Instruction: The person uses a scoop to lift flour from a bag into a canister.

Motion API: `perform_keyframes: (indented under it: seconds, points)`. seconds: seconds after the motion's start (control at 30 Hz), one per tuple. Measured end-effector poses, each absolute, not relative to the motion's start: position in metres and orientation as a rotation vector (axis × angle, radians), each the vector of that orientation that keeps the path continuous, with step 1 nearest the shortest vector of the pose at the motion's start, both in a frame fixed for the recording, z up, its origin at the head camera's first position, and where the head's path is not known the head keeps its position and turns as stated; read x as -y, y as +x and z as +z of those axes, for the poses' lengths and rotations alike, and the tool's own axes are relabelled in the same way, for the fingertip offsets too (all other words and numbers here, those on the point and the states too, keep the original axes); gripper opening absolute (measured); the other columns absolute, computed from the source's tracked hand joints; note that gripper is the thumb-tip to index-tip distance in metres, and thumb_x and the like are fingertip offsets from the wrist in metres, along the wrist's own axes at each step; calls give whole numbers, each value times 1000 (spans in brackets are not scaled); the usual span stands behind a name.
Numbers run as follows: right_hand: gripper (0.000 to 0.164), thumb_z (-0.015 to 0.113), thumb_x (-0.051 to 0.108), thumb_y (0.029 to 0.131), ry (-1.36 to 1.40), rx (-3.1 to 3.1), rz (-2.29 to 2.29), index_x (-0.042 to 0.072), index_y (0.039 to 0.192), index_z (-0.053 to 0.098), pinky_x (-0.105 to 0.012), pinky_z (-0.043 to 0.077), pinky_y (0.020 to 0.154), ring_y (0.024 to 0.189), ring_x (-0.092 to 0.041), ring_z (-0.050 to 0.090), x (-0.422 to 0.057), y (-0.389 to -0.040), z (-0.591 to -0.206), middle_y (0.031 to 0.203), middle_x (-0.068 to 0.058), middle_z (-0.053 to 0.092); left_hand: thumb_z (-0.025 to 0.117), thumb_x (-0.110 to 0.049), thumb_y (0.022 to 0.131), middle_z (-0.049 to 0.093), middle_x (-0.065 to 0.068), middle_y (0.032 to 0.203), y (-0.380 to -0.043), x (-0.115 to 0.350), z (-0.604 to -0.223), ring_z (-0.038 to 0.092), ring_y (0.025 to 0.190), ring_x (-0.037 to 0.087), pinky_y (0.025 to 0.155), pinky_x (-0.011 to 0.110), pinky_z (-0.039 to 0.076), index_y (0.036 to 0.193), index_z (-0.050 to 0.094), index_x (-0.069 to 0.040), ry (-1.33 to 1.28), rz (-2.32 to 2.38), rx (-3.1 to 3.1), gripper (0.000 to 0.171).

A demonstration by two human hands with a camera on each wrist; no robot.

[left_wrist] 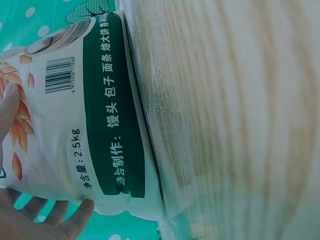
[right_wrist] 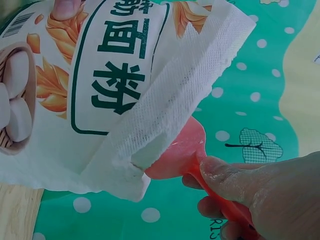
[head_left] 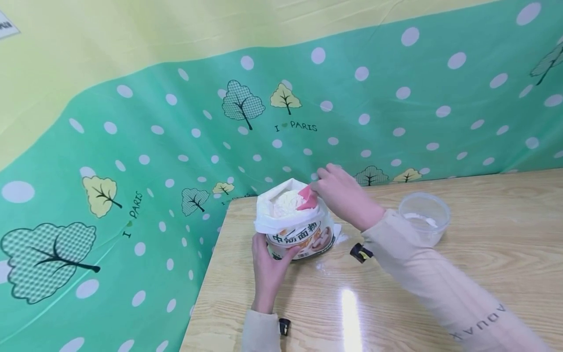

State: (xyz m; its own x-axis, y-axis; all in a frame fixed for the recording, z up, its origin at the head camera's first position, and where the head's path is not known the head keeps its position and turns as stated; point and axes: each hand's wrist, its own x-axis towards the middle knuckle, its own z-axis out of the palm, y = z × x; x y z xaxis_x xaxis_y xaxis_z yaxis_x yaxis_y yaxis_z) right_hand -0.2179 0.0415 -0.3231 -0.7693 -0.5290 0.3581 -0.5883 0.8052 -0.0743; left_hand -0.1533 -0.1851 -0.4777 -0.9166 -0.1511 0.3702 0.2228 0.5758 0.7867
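A white flour bag (head_left: 303,234) with a rolled-down rim stands upright on the table, flour (head_left: 286,203) showing inside its mouth. My left hand (head_left: 269,266) grips the bag low down; in the left wrist view its thumb lies across the front and the other fingers curl along the side. By its handle my right hand (right_wrist: 265,195) holds a red scoop (right_wrist: 182,152), the thumb on top and the fingers wrapped beneath. The scoop's head dips into the bag's mouth, partly hidden behind the rim in the right wrist view.
A clear plastic tub (head_left: 424,217) with some white flour at its bottom stands right of the bag, near my right forearm. Spilled flour dusts the wooden table (head_left: 308,308) beside the bag. A green and yellow printed curtain (head_left: 176,122) hangs behind and to the left.
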Motion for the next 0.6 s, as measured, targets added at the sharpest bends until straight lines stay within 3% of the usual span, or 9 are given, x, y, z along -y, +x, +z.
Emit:
perform_keyframes:
  seconds: [0.27,0.6]
  points:
    - [14,73,11,88,860,2696,348,11,102,78,-32,48,77,86,-24,51,-38,-221,-329,96,-8,68,85,-50,72,44,-2,139,-153,183,-477,40,132,18,118,45,35,151,31,-34,-52,-1297,2406,97]
    - [17,75,3,84,873,2677,329,12,98,78,-30,44,72,82,-22,47,-31,-224,-337,87,-5,64,85,-50,71,45,-1,138,-154,183,-477,41,131,18,117,44,37,150,32,-32,-34,-1292,2408,98]
